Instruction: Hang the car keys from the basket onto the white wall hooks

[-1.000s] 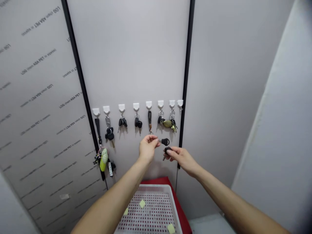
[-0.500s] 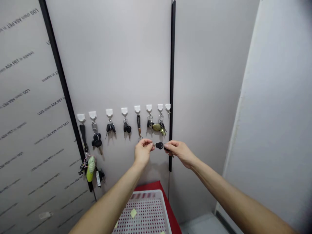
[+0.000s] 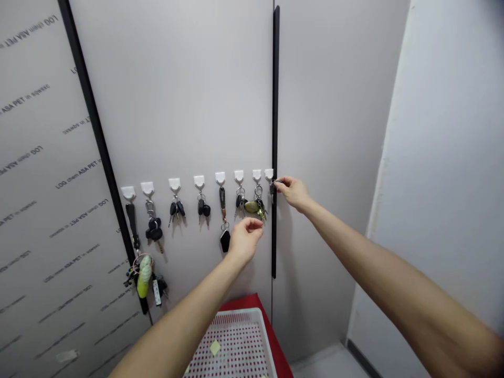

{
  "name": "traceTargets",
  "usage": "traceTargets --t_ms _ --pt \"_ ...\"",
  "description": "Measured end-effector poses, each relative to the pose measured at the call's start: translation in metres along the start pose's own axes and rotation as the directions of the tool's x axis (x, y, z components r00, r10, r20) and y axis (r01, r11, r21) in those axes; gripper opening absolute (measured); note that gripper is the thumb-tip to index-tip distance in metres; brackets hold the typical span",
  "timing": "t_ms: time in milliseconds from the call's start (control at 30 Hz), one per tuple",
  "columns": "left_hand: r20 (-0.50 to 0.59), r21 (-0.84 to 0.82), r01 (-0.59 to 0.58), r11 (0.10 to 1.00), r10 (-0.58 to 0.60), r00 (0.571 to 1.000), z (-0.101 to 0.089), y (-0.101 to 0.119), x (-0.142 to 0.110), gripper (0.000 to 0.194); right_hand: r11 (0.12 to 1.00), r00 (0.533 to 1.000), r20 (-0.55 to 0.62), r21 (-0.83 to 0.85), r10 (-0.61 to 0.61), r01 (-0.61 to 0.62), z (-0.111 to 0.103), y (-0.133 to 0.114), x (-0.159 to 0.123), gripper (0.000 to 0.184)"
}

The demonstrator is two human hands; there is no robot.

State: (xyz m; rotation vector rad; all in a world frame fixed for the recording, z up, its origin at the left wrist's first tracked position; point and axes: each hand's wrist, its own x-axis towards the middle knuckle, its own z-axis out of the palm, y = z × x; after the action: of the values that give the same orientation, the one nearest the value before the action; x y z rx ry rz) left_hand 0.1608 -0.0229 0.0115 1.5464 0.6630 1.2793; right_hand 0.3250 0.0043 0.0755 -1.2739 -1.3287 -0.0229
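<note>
My right hand (image 3: 292,193) is closed at the rightmost white hook (image 3: 269,174), its fingertips pinching a small dark key (image 3: 272,187) just under it. Fingers cover part of the key, so whether its ring sits on the hook is hard to see. Lower down, my left hand (image 3: 244,241) hovers before the panel with half-curled fingers and nothing visible in them. Close above it hang an olive fob with keys (image 3: 254,207) and a bunch of black keys (image 3: 240,199). A dark strap (image 3: 222,203) with a black fob (image 3: 224,240) hangs beside my left wrist.
More hooks carry black keys (image 3: 177,208) and other bunches leftward; a green charm (image 3: 145,275) dangles at far left. Black vertical strips (image 3: 276,131) edge the panel. Below, a white perforated basket (image 3: 258,315) stands on a red surface (image 3: 252,301).
My right hand has moved up with the key to the rightmost hook. My left hand has let go of the key and shifted slightly right, uncovering the black fob.
</note>
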Motion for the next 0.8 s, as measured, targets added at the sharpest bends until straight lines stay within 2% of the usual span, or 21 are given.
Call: traceTargets --t_ms 133,333,433,500,533,567,633,700,733,800 --pt "-0.016 -0.01 0.024 1.0 -0.024 1.0 -0.007 -0.004 -0.002 0.013 0.986 0.997 -0.051 -0.156 0.055 -0.062 0.005 0.002 0.002 0.019" --pt "-0.023 -0.007 0.06 0.998 -0.06 0.998 -0.015 -0.002 -0.005 0.01 0.956 0.994 -0.039 -0.273 0.102 -0.109 0.007 0.0 -0.01 0.022" --pt "-0.051 -0.021 0.075 0.997 -0.076 0.996 -0.026 -0.009 -0.011 0.01 0.958 0.985 -0.146 -0.258 0.093 -0.128 0.009 0.002 -0.031 0.022" --pt "-0.085 -0.052 0.083 0.995 -0.087 0.993 -0.036 -0.018 -0.016 0.011 0.966 0.964 -0.26 -0.231 0.05 -0.113 0.015 0.004 -0.056 0.02" --pt "-0.107 -0.07 0.089 0.994 -0.097 0.99 -0.042 -0.023 -0.019 0.011 0.973 0.962 -0.271 -0.212 0.032 -0.092 0.021 0.005 -0.07 0.018" --pt "-0.131 -0.088 0.101 0.991 -0.112 0.985 -0.048 -0.028 -0.021 0.012 0.981 0.974 -0.225 -0.182 0.023 -0.065 0.028 0.005 -0.085 0.016" --pt "-0.172 -0.116 0.127 0.985 -0.146 0.974 -0.06 -0.034 -0.024 0.017 0.997 0.999 0.047 -0.07 0.023 -0.02 0.047 0.002 -0.111 0.016" --pt "-0.186 -0.13 0.118 0.985 -0.141 0.972 -0.07 -0.032 -0.024 0.027 0.998 0.949 0.316 0.066 0.003 -0.025 0.066 -0.008 -0.128 0.022" --pt "-0.18 -0.129 0.091 0.987 -0.114 0.977 -0.075 -0.026 -0.024 0.035 0.99 0.92 0.391 0.133 -0.008 -0.048 0.075 -0.016 -0.132 0.023" --pt "-0.154 -0.111 0.007 0.994 -0.024 0.988 -0.084 -0.008 -0.026 0.049 0.954 0.884 0.466 0.272 -0.016 -0.127 0.086 -0.039 -0.133 0.016"
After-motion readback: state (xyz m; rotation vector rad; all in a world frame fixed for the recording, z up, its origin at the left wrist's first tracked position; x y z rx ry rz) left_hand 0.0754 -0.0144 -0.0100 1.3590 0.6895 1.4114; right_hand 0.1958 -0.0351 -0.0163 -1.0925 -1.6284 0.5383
